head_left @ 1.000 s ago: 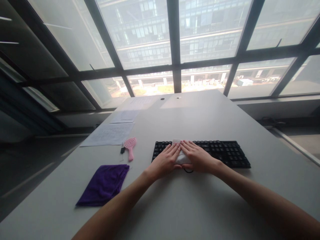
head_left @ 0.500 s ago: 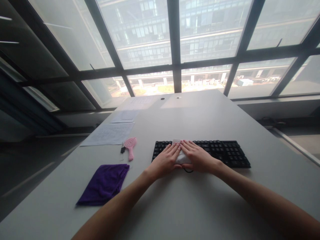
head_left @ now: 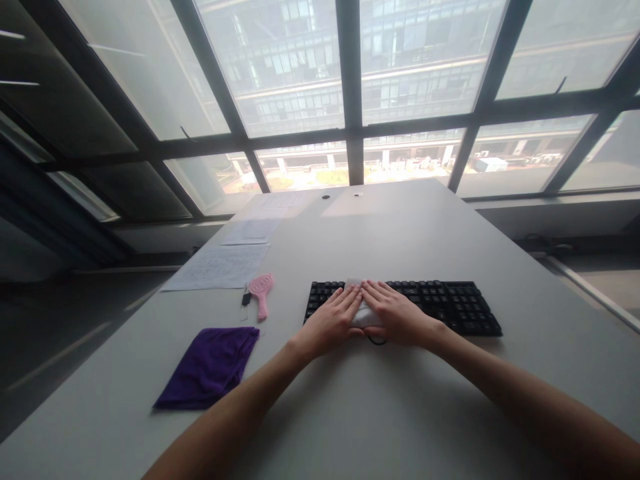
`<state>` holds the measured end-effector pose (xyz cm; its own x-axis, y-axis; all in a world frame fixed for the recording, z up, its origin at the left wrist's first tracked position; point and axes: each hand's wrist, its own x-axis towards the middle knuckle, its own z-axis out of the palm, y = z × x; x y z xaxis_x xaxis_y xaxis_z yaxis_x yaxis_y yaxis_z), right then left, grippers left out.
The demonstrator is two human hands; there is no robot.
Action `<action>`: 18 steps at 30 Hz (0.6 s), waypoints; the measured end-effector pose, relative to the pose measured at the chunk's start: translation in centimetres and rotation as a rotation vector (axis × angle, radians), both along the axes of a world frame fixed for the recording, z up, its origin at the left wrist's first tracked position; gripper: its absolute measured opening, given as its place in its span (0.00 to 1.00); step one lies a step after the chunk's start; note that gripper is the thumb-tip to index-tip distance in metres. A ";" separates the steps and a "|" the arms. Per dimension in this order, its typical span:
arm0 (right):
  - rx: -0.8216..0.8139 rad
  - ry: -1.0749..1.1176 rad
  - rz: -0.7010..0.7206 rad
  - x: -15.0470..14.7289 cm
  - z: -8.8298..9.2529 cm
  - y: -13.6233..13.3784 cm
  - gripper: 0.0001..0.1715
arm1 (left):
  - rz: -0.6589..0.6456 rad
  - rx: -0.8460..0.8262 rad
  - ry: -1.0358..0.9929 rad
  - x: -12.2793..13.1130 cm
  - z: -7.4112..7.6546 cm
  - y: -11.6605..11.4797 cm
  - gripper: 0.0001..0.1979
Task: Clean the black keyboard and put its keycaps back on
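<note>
My left hand (head_left: pixel 333 317) and my right hand (head_left: pixel 395 312) lie side by side on a white, crumpled piece that looks like tissue or cloth (head_left: pixel 367 317), over the black keyboard (head_left: pixel 453 307). Fingers on both hands are stretched out and flat, with fingertips meeting at the far edge. The thumbs point toward each other along the near edge. Much of the white piece is hidden under the palms, so its full shape cannot be told. Just below the right thumb, a small black loop (head_left: pixel 377 341) shows at the keyboard's front.
On the white table (head_left: pixel 400 413), a folded purple cloth (head_left: pixel 207 368) lies to the left. Beyond it are a pink hairbrush (head_left: pixel 261 295) and a small black item with thin wire-like parts (head_left: pixel 245 299). Paper sheets (head_left: pixel 217 267) line the left edge. Windows (head_left: pixel 410 67) stand behind.
</note>
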<state>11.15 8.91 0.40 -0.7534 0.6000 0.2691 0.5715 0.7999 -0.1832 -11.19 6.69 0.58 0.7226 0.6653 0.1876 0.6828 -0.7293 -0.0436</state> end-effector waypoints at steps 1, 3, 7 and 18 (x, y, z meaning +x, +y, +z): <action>0.001 0.002 0.000 0.0 0.0 0.0 0.50 | 0.001 -0.001 0.000 0.0 0.0 0.0 0.41; 0.002 0.011 0.001 0.0 -0.1 0.0 0.50 | 0.002 0.002 -0.002 0.0 0.0 0.0 0.41; -0.004 0.017 0.003 0.0 -0.2 0.1 0.51 | 0.001 0.005 -0.001 -0.1 0.0 0.0 0.42; 0.000 0.010 -0.001 0.0 0.0 0.0 0.50 | -0.003 0.012 0.001 -0.1 -0.2 0.0 0.41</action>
